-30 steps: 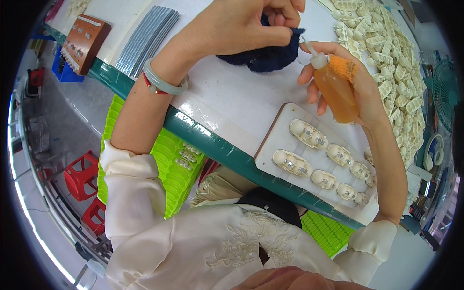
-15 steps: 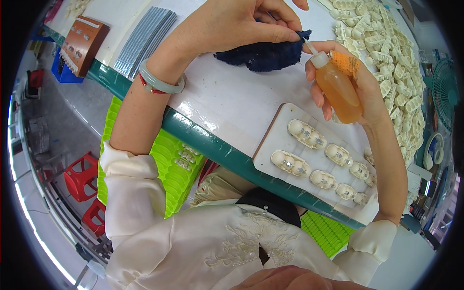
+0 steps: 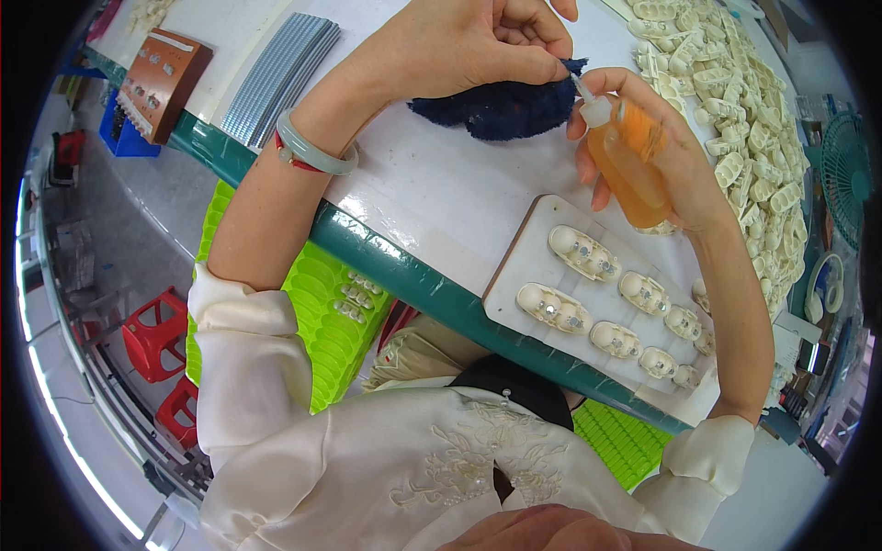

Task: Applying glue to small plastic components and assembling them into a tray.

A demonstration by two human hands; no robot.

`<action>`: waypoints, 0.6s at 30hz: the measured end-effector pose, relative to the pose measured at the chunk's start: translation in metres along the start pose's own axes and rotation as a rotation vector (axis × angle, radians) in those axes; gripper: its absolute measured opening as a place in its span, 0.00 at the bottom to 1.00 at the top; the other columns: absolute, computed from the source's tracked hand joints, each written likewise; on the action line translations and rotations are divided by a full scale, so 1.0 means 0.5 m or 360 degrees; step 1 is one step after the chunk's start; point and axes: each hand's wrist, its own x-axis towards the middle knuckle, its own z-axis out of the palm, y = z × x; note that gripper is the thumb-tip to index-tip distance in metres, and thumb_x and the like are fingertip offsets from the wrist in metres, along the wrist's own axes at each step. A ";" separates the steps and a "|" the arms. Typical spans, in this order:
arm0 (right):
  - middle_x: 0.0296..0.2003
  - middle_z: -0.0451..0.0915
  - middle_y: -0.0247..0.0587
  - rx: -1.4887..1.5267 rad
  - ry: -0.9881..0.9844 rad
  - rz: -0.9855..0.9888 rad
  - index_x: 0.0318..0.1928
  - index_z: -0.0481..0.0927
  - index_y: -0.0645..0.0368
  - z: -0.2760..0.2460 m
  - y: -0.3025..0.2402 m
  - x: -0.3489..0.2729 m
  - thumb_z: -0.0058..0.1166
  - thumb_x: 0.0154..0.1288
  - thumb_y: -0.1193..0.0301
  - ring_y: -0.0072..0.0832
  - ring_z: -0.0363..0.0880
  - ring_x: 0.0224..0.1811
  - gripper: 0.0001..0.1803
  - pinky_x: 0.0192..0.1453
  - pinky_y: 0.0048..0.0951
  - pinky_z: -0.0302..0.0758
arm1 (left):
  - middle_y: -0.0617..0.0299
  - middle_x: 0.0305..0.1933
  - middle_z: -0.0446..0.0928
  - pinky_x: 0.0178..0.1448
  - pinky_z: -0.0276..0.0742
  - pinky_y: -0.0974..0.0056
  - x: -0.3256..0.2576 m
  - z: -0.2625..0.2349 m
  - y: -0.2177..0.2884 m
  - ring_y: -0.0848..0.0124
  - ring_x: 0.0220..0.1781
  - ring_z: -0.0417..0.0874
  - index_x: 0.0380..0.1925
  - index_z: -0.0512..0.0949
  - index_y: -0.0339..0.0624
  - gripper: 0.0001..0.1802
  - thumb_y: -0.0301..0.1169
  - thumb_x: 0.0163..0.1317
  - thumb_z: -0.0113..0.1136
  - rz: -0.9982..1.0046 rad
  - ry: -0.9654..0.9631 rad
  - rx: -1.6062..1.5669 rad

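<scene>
My right hand (image 3: 684, 151) is wrapped round a clear squeeze bottle (image 3: 634, 179) of amber liquid, with an orange wrap near its white neck. The bottle tilts, its thin nozzle pointing up and left at the edge of a dark blue cloth (image 3: 519, 108). With thumb and fingers closed, my left hand (image 3: 478, 50) pinches the cloth's upper edge close to the nozzle tip. The rest of the cloth lies on the white table. Nearer me, a white board (image 3: 524, 253) carries several cream shell-shaped pieces (image 3: 585, 254) set with small shiny stones.
A big heap of cream pieces (image 3: 735, 129) covers the table's right side. Grey-blue ridged strips (image 3: 280, 78) and a brown block (image 3: 163, 83) lie at the left. Below the green table edge (image 3: 404, 266) are bright green trays (image 3: 322, 358). Red stools (image 3: 154, 335) stand on the floor.
My right hand and the bottle have shifted slightly left, the nozzle closer to my left fingertips. My left forearm has moved a little to the right; its grip on the cloth stays.
</scene>
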 end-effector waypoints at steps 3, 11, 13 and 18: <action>0.36 0.76 0.41 -0.0194 0.0003 -0.0034 0.53 0.66 0.57 0.002 -0.001 -0.001 0.49 0.62 0.68 0.24 0.79 0.34 0.18 0.32 0.26 0.80 | 0.63 0.31 0.76 0.34 0.68 0.81 0.003 0.002 -0.002 0.84 0.30 0.72 0.41 0.66 0.36 0.19 0.17 0.49 0.59 0.0025 -0.0008 -0.0035; 0.37 0.76 0.39 -0.0229 0.0096 -0.0140 0.49 0.69 0.58 0.008 0.006 0.005 0.46 0.62 0.73 0.24 0.80 0.36 0.14 0.40 0.26 0.80 | 0.63 0.32 0.76 0.33 0.68 0.81 0.001 0.007 0.003 0.84 0.30 0.72 0.41 0.66 0.35 0.19 0.17 0.49 0.59 -0.0052 0.0055 -0.0064; 0.37 0.76 0.39 -0.0248 0.0110 -0.0145 0.48 0.69 0.58 0.008 0.007 0.004 0.45 0.61 0.73 0.24 0.80 0.36 0.14 0.41 0.26 0.80 | 0.63 0.32 0.76 0.33 0.68 0.81 0.001 0.009 0.008 0.84 0.30 0.72 0.41 0.66 0.35 0.19 0.17 0.49 0.59 -0.0092 0.0075 -0.0049; 0.38 0.77 0.41 -0.0191 0.0076 -0.0119 0.48 0.68 0.58 0.005 0.005 0.001 0.42 0.61 0.75 0.25 0.80 0.37 0.14 0.41 0.26 0.80 | 0.62 0.32 0.76 0.36 0.70 0.81 0.001 0.009 0.009 0.82 0.31 0.74 0.42 0.66 0.34 0.19 0.16 0.49 0.59 -0.0161 0.0080 -0.0085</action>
